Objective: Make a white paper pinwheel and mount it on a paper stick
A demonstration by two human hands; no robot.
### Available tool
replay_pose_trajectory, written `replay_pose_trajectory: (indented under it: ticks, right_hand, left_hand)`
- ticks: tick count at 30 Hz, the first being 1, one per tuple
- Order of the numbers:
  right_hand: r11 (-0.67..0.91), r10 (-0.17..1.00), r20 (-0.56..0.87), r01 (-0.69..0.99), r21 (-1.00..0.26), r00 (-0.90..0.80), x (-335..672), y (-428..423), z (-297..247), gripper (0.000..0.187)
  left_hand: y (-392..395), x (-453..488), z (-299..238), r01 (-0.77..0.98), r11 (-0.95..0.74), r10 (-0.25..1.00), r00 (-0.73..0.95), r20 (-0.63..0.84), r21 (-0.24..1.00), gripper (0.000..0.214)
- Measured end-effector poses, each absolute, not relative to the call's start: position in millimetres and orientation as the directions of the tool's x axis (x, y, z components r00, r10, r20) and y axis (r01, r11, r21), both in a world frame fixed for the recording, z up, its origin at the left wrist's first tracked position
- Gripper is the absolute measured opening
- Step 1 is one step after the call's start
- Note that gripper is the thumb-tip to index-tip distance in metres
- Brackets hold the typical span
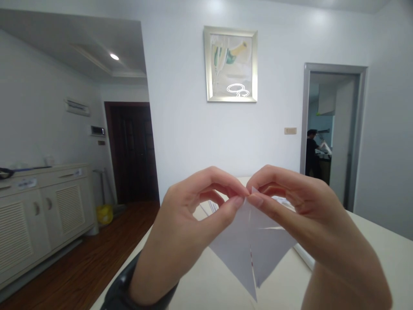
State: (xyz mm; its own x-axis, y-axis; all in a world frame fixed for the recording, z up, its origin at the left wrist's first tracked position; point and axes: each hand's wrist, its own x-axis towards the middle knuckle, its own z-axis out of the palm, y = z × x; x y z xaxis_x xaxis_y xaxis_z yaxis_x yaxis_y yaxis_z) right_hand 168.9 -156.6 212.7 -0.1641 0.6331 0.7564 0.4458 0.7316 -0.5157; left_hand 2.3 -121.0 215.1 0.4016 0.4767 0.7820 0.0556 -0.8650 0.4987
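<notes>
A folded white sheet of paper point(248, 249) hangs point-down in front of me, above a cream table point(213, 284). My left hand point(187, 232) pinches its top corner between thumb and fingers. My right hand point(300, 211) pinches the same top corner from the other side, and the fingertips of both hands meet there. A dark band shows at my left wrist. More paper lies on the table behind my hands, mostly hidden.
A white cabinet point(41, 215) stands at the left on a wooden floor, with a yellow object point(105, 214) beside it. A framed picture point(230, 63) hangs on the wall ahead. A person point(312, 153) stands beyond the open doorway at the right.
</notes>
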Motion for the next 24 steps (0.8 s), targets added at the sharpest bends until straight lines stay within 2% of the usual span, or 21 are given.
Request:
replay_pose_trajectory:
  ticks: [24]
  right_hand:
    - [0.727, 0.653, 0.745, 0.392, -0.564, -0.139, 168.6, -160.3, 212.8, 0.010]
  left_hand:
    - [-119.2, -1.4, 216.5, 0.010, -0.802, 0.548, 0.409, 0.730, 0.597, 0.005]
